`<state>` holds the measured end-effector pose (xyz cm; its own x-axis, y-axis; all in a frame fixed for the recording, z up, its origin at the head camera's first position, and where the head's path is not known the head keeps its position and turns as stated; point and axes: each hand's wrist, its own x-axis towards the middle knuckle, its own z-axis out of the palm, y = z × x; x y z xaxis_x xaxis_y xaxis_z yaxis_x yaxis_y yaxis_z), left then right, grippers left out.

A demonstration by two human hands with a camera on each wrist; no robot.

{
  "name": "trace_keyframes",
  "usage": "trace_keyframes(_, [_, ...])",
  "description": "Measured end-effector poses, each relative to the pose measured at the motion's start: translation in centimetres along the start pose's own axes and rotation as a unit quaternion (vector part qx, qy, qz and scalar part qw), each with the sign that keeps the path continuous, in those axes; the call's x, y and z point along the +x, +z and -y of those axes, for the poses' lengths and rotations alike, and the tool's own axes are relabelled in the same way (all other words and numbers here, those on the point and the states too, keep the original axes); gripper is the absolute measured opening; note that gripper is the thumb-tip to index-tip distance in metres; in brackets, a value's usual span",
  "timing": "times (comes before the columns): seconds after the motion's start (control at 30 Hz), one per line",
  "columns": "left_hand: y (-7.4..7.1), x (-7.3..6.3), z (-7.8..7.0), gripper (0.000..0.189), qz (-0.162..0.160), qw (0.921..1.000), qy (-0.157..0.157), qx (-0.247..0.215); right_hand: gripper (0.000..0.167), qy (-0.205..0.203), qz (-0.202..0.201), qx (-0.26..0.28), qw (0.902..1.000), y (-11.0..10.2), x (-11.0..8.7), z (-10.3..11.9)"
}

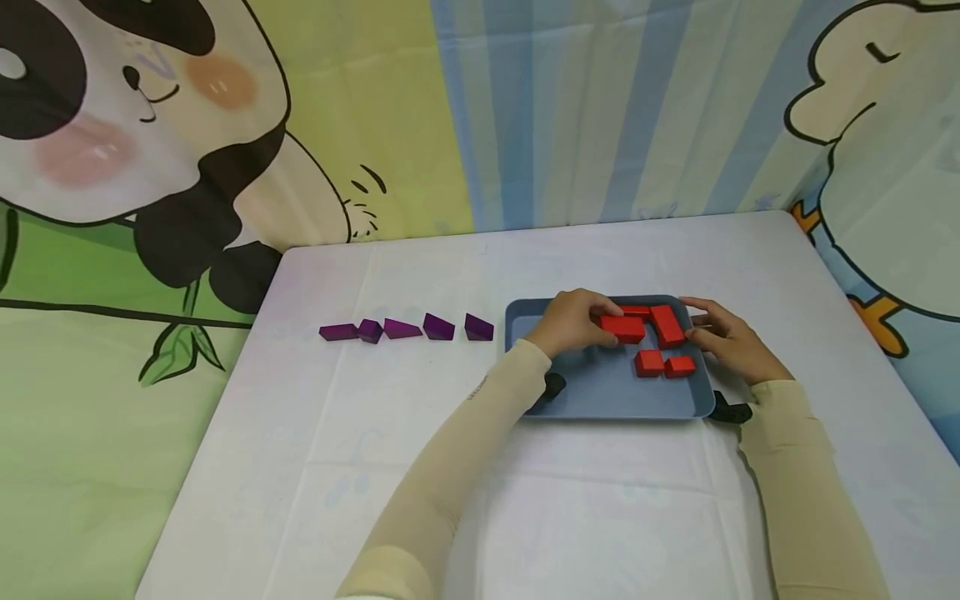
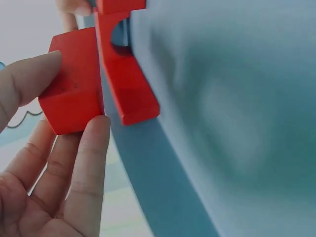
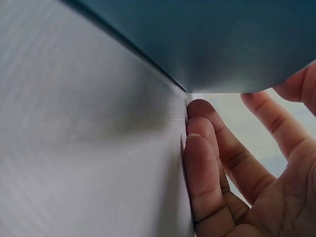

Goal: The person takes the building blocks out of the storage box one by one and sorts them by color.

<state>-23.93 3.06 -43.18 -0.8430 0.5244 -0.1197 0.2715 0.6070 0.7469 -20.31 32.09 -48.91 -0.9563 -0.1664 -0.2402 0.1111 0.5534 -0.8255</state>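
Note:
My left hand pinches a red rectangular block between thumb and fingers, over the far part of a blue-grey tray. Just beyond that block lies a flat red piece with a round notch, partly hidden in the head view. A longer red block and two small red blocks, one left and one right, sit on the tray's right half. At the tray's right edge my right hand holds the rim, thumb over it and index finger against the outer wall; other fingertips touch the table.
Several purple blocks of different shapes stand in a row left of the tray on the white-covered table. Dark wrist devices show near both sleeves. A printed cartoon backdrop rises behind the table.

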Motion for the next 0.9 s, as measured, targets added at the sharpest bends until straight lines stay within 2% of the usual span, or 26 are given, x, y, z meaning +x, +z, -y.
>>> trace_keyframes(0.13, [-1.0,-1.0,0.1,0.037,-0.005,0.9998,0.018,0.003,0.065,0.005,0.001,0.002,1.0000,-0.1,0.1,-0.1])
trace_keyframes(0.23, [-1.8,-1.9,0.4,0.037,-0.005,0.9998,0.020,0.003,0.066,0.005,0.002,0.004,1.0000,-0.1,0.1,-0.1])
trace_keyframes(0.37, [-2.8,-3.4,1.1,0.038,-0.010,0.9997,0.015,-0.014,0.065,0.002,0.002,0.007,1.0000,-0.1,0.1,-0.1])
trace_keyframes(0.53, [-3.8,-5.3,2.7,0.037,-0.029,0.9991,0.009,-0.030,0.065,-0.001,0.003,0.006,1.0000,0.0,0.1,-0.1])
trace_keyframes(0.7, [-5.2,-7.2,3.9,0.037,-0.043,0.9978,-0.008,-0.050,0.065,0.002,0.001,-0.006,1.0000,0.1,0.2,-0.1])
trace_keyframes(0.9, [-7.0,-9.4,4.9,0.037,-0.052,0.9972,-0.021,-0.049,0.065,0.002,0.002,-0.011,0.9999,0.0,0.1,-0.1])
